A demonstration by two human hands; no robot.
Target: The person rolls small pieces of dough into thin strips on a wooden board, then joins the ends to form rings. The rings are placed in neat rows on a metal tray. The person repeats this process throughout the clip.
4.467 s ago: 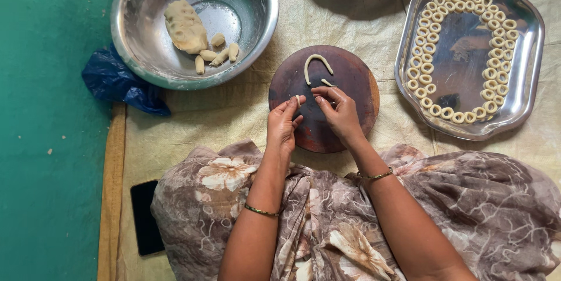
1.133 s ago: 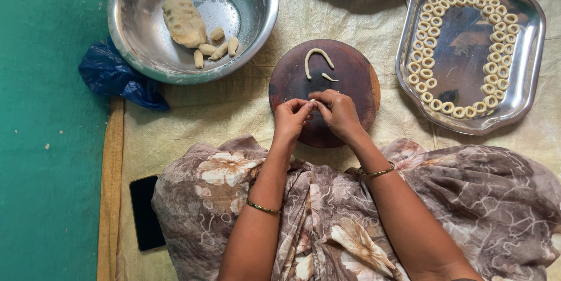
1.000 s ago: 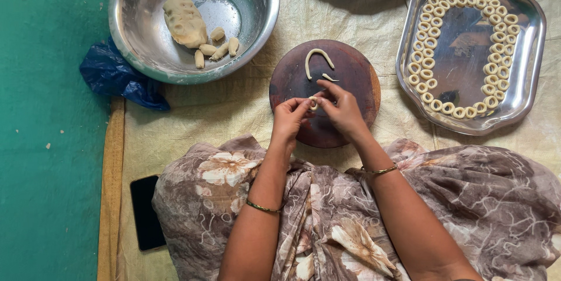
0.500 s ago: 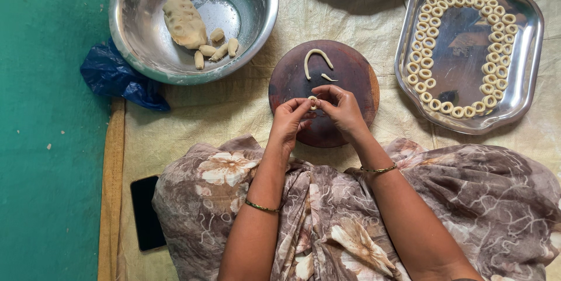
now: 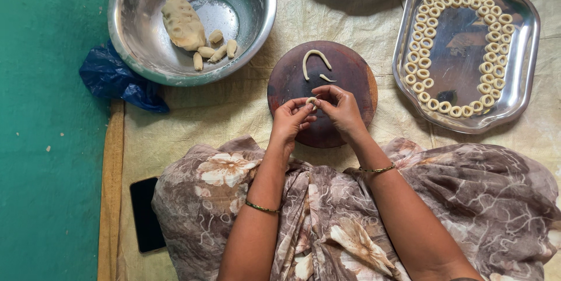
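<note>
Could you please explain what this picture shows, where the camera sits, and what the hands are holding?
The one camera is worn on a seated person's head and looks down at their lap. The left hand and right hand together pinch a small dough ring over a round wooden board, where a curved dough strip lies. A steel bowl holds a dough lump. A steel tray carries finished rings. A dark phone lies beside the person's knee.

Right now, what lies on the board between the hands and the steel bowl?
In the head view, two dough pieces lie on the board there: a curved strip and a small scrap. Beyond the board, bare cloth reaches the bowl.
</note>
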